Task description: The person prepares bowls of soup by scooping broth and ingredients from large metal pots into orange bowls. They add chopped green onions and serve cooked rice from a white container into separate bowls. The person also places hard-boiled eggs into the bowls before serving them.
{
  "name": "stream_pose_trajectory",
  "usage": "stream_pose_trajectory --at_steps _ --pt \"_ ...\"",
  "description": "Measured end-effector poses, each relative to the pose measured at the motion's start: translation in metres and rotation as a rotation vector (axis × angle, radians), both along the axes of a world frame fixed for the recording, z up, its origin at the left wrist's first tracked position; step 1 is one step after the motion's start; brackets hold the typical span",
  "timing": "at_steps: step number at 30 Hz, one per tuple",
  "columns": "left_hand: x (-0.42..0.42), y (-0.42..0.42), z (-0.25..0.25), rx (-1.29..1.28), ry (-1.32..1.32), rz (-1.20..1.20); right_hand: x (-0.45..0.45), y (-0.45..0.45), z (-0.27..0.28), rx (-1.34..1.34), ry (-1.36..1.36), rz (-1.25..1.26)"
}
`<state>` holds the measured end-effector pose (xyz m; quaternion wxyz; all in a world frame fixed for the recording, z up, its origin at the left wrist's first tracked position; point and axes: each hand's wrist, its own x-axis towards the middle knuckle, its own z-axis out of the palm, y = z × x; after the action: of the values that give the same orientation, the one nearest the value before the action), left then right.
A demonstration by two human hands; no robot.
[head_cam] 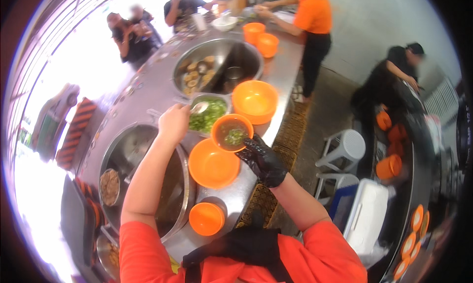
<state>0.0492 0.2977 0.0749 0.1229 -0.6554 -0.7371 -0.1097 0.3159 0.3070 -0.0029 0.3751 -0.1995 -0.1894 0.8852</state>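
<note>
My bare left hand [174, 123] grips a metal spoon [200, 108] above a steel container of chopped green onions [209, 115]. In my right hand [265, 161], gloved in black, is a small orange bowl [220, 125] of brown broth with chopped greens [235, 136] floating in it. The bowl is tilted slightly towards the camera. Beneath it sits a wide orange bowl [213, 164] on the steel counter [231, 198]. A stack of orange bowls [255, 98] stands just beyond the bowl I hold.
A large pot [184, 205] with dark broth is under my left forearm; a divided pot [221, 46] lies ahead. An orange bowl [207, 219] stands nearby. A co-worker in orange [314, 9] stands farther along the counter. Plastic stools [347, 146] and a white cooler [367, 212] are at right.
</note>
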Motion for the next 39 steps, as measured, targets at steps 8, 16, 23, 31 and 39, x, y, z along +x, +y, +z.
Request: stream_pose_trajectory --at_steps 8,16,23,31,39 --pt "0.098 -0.027 0.046 0.101 -0.122 -0.409 0.11 -0.112 0.042 0.156 -0.102 -0.181" --pt "0.279 -0.102 0.084 -0.226 -0.535 -0.901 0.277 -0.302 0.058 0.165 -0.137 -0.66" --pt "0.398 -0.146 0.057 -0.518 -0.664 -1.152 0.391 -0.473 0.063 0.149 -0.266 -1.092" --pt "0.449 -0.181 0.023 -0.736 -0.657 -1.116 0.525 -0.605 0.047 0.014 -0.213 -1.596" --pt "0.483 -0.216 -0.079 -0.876 -1.022 -0.89 0.707 -0.699 0.023 0.056 -0.295 -1.766"
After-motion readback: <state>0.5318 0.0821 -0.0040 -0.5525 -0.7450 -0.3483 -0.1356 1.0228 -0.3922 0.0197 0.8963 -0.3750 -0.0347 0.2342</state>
